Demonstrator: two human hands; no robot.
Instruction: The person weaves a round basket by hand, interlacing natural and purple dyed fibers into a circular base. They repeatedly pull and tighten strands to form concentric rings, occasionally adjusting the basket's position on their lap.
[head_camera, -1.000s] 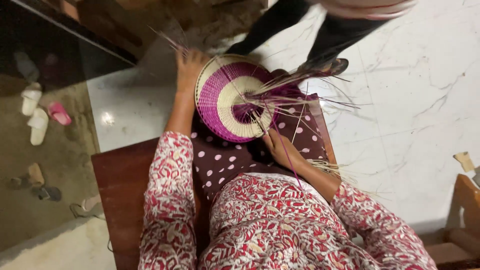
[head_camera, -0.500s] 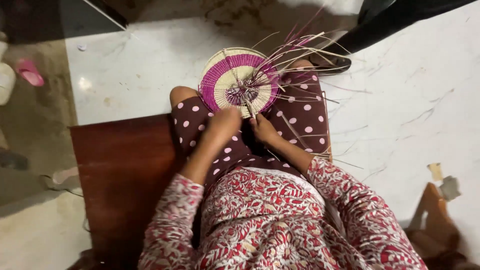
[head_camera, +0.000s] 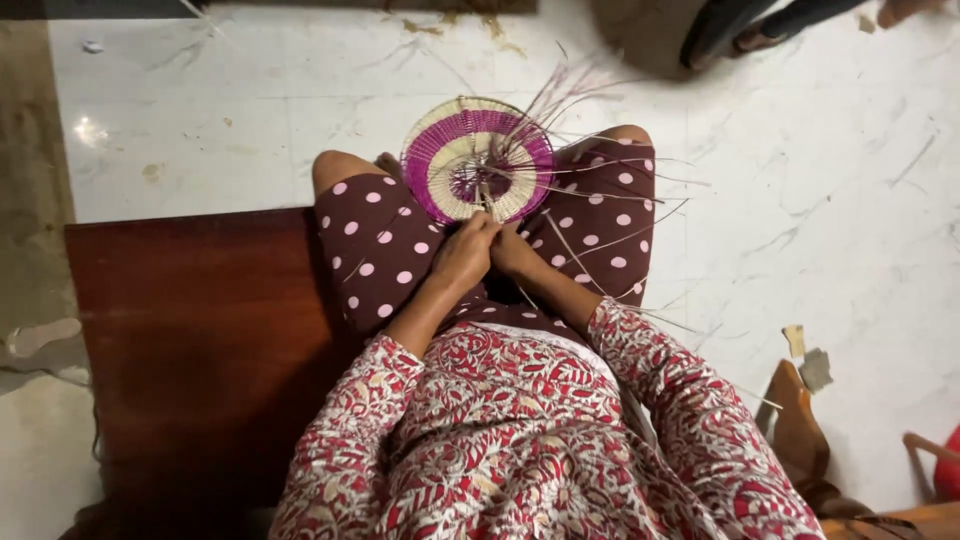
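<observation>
Change: left hand (head_camera: 462, 250) drawn in from the far rim 1.0 s ago, now pressed against the right hand (head_camera: 516, 252) at the near edge of the disc (head_camera: 476, 160); disc lower and nearer the lap than before.
Disc: round woven piece, purple and cream rings, tilted up between the knees, resting against the dotted skirt (head_camera: 378, 245).
Strands (head_camera: 590, 190): thin loose fibres fanning off the right side of the disc, across the right thigh and out over the floor (head_camera: 240, 110).
Left hand: fingers curled shut, pinching at the lower rim of the disc; exactly which strand, too small to tell.
Right hand: fingers bent and closed, touching the left hand, gripping strands just below the rim.
Sleeves (head_camera: 350, 440): red and white floral print, both forearms bare from the elbow down.
Seat (head_camera: 190, 340): dark red-brown wooden bench, under and left of the lap.
Floor: pale marble, scattered with bits of fibre and 2 small scraps (head_camera: 806, 355) at the right.
Other person: dark trouser legs and a sandalled foot (head_camera: 745, 30) at the top edge, well apart from the disc.
Right edge: brown wooden piece (head_camera: 795, 430) near the right elbow.
</observation>
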